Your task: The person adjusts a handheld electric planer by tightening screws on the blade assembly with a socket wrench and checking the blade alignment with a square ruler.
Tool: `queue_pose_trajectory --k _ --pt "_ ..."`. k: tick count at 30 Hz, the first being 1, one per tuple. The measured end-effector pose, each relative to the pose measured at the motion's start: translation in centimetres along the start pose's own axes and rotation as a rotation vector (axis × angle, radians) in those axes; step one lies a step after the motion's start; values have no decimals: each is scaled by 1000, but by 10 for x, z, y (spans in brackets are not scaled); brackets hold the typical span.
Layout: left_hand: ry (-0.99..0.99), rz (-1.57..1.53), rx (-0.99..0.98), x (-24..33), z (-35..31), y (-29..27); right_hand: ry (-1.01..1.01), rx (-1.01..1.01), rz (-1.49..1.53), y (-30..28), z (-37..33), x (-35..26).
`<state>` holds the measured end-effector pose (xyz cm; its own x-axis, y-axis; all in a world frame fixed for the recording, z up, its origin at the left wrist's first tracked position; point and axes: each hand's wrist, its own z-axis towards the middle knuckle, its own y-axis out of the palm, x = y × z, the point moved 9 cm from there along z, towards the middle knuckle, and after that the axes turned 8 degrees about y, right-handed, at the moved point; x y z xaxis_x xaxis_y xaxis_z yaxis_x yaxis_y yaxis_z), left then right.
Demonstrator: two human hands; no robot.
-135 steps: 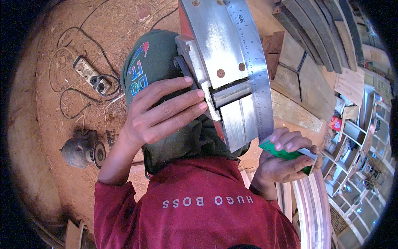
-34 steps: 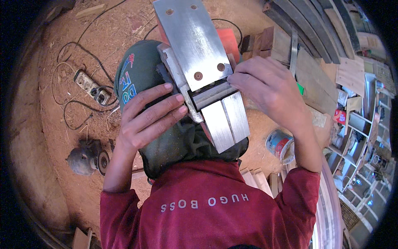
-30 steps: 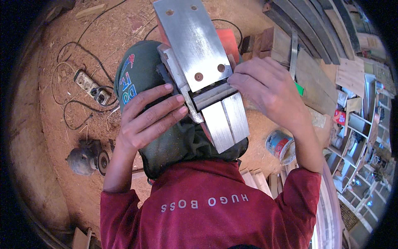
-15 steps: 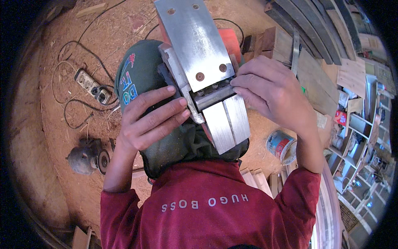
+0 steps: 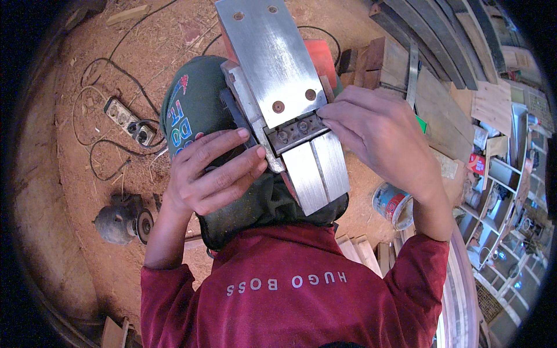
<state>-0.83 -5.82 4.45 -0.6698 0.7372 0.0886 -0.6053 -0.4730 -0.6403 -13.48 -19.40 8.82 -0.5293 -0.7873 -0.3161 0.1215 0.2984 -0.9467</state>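
Note:
An electric hand planer (image 5: 268, 61) lies upside down across my lap, its shiny metal sole facing up. In the gap between the long sole plate and the shorter grooved plate (image 5: 316, 174), the cutter drum (image 5: 295, 131) shows a face with bolt heads. My left hand (image 5: 212, 168) steadies the planer, its fingertips against the left side of the housing. The fingers of my right hand (image 5: 386, 130) are pinched together at the right end of the drum; their tips partly hide that end.
A power strip (image 5: 129, 120) with cables lies on the dusty floor at left, near a grinder-like machine (image 5: 123, 221). A paint can (image 5: 393, 206) stands to the right. Boards (image 5: 447, 110) and cluttered shelves (image 5: 502, 191) line the right side.
The cutter drum has turned: a rounded bar showed in the gap before, and now a face with bolt heads does. My right fingertips have shifted slightly up and left.

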Motion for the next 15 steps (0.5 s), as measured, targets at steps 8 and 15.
queue_pose_trajectory --k 8,15 --pt "-16 -1 23 0 -4 0 34 -8 -18 2 4 0" --pt "-57 -56 -13 0 -1 1 33 44 10 2 2 0"
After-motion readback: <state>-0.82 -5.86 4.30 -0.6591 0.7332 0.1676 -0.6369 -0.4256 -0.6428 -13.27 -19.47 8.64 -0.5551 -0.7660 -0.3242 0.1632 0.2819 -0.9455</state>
